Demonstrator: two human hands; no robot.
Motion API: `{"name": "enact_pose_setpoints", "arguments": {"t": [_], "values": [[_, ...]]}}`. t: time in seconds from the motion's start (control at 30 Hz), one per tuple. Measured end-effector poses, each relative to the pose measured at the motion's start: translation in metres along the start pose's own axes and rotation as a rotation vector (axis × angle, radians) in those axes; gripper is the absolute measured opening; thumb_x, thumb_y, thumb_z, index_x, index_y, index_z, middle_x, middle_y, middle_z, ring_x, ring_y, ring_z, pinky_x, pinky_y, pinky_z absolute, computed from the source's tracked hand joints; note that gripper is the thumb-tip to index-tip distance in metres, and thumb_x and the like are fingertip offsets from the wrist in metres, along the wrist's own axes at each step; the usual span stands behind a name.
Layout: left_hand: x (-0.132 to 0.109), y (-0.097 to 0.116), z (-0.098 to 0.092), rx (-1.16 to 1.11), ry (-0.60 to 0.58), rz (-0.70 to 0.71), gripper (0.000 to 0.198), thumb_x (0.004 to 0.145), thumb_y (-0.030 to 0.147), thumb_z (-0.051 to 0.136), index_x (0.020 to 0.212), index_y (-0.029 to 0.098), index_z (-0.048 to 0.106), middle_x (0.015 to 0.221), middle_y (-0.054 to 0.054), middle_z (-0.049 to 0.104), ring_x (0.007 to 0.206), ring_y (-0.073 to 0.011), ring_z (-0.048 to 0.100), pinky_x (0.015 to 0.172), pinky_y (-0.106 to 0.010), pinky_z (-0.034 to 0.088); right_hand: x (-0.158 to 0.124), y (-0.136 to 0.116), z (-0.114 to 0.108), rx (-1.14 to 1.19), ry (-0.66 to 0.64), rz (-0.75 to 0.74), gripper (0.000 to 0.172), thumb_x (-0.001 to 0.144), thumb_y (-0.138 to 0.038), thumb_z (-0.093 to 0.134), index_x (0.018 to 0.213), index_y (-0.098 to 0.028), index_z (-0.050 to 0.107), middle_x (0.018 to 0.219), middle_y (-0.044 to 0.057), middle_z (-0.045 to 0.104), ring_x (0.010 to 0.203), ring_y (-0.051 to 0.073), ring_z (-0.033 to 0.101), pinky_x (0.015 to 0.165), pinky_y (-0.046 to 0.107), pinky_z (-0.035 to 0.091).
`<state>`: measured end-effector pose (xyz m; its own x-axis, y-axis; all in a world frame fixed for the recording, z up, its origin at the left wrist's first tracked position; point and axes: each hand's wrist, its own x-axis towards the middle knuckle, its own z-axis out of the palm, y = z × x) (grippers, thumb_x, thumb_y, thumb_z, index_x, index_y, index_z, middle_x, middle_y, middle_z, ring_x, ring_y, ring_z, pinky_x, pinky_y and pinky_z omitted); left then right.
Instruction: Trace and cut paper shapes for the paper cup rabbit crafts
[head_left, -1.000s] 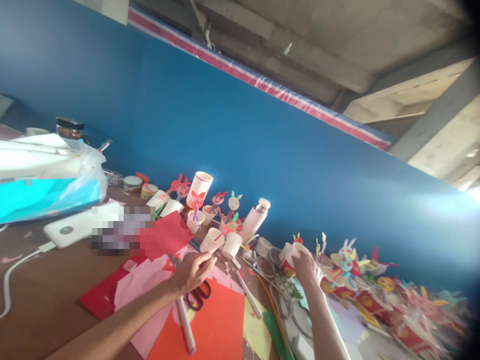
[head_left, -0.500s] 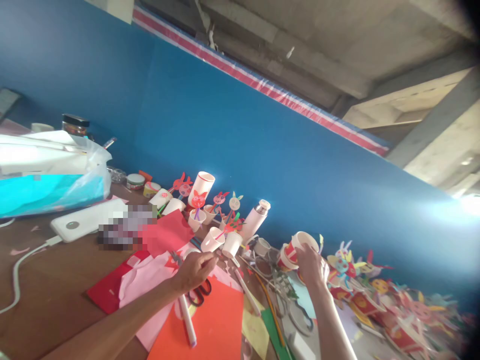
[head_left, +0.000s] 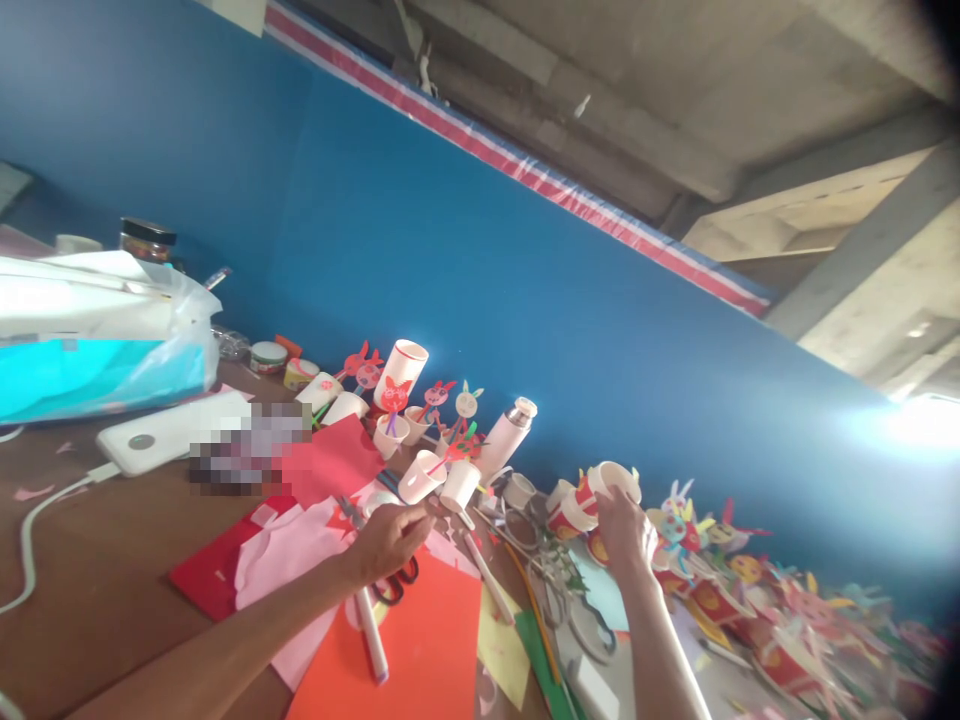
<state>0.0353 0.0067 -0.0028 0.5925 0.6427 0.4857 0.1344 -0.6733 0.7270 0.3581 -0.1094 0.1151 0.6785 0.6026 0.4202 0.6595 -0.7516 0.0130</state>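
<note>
- Two hands work over a table (head_left: pixel 90 540) strewn with craft scraps; the right hand (head_left: pixel 626 535) has risen slightly, its fingers curled around a white paper cup (head_left: pixel 611 480) trimmed with red paper.
- That cup tilts in the grip, its rim showing above the fingers, just beside a second red-and-white cup (head_left: pixel 566 518) and near paper rabbit figures (head_left: pixel 679 530).
- The left hand (head_left: pixel 386 545) hovers over the papers, fingers drawn together; whether they pinch anything, I cannot tell.
- Below it lie scissors (head_left: pixel 396 585), a white marker (head_left: pixel 371 635), orange paper (head_left: pixel 390 640) and pink paper (head_left: pixel 289 550).
</note>
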Motion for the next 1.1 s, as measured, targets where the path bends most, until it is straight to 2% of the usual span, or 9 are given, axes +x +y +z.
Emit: {"name": "enact_pose_setpoints", "arguments": {"t": [0.17,0.5,0.73,0.9,1.1], "values": [[0.0,-0.003,0.002,0.012,-0.001,-0.001,0.033,0.089,0.032,0.034,0.059,0.018,0.032,0.051,0.005,0.032,0.05,-0.0088,0.036,0.052,-0.024,0.021,0.002,0.004,0.005,0.008,-0.042,0.018,0.029,0.093,-0.036,0.046,0.113,-0.018,0.054,0.105,0.006,0.061,0.082,0.016,0.062,0.072,0.035,0.052],[-0.001,-0.011,0.006,0.016,-0.022,0.006,0.03,0.089,0.03,0.033,0.061,0.019,0.035,0.052,0.005,0.036,0.05,-0.0096,0.039,0.053,-0.024,0.024,0.009,-0.004,0.043,0.014,-0.207,-0.035,0.03,0.091,-0.035,0.049,0.116,-0.018,0.053,0.11,0.007,0.06,0.088,0.017,0.061,0.076,0.037,0.052],[-0.001,-0.01,0.004,0.011,-0.019,-0.006,0.029,0.089,0.03,0.033,0.063,0.018,0.039,0.052,0.005,0.038,0.051,-0.0094,0.04,0.054,-0.023,0.026,-0.008,-0.013,0.06,-0.071,-0.143,-0.032,0.03,0.091,-0.031,0.051,0.117,-0.016,0.052,0.112,0.007,0.059,0.092,0.019,0.061,0.078,0.039,0.051],[0.001,-0.006,-0.001,-0.005,-0.017,-0.001,0.032,0.089,0.031,0.034,0.061,0.018,0.039,0.051,0.005,0.035,0.049,-0.0085,0.038,0.052,-0.022,0.025,-0.017,-0.012,0.045,-0.092,-0.051,-0.058,0.025,0.091,-0.031,0.048,0.108,-0.015,0.056,0.103,0.007,0.063,0.082,0.019,0.063,0.07,0.035,0.051],[0.004,-0.004,-0.005,-0.011,0.06,-0.016,0.038,0.089,0.036,0.036,0.056,0.017,0.042,0.048,0.005,0.033,0.047,-0.0084,0.036,0.049,-0.023,0.024,-0.024,-0.012,-0.005,-0.023,0.125,-0.062,0.03,0.087,-0.04,0.045,0.102,-0.018,0.058,0.106,0.012,0.065,0.071,0.026,0.067,0.053,0.033,0.045]]}}
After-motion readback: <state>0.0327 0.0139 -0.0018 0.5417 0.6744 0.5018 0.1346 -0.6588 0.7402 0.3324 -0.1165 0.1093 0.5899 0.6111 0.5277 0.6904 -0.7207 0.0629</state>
